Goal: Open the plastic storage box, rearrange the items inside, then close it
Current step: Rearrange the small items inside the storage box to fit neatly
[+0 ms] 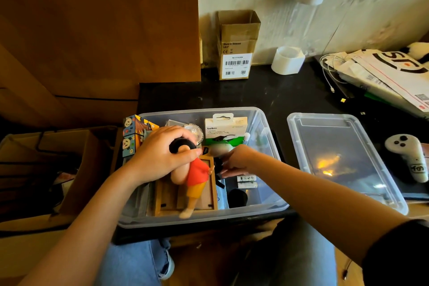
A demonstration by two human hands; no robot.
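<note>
The clear plastic storage box [267,127] stands open on the black table, its lid [343,158] lying flat to the right. My left hand [160,155] grips the black-haired head of a cartoon figure [197,179] in a red shirt and yellow shorts, held over a wooden tray [167,202] in the box. My right hand [236,161] reaches into the middle of the box and pinches a small black item [218,167]; what it is cannot be made out. A white Belkin package [226,130], white batteries [247,181] and a panda-print cube [137,137] are also in the box.
A small open cardboard carton [236,46] and a clear tube on a white base [287,59] stand at the wall. Envelopes and a white cable [390,72] lie at the right. A white controller [408,155] rests beside the lid. A cardboard box [76,165] sits at the left.
</note>
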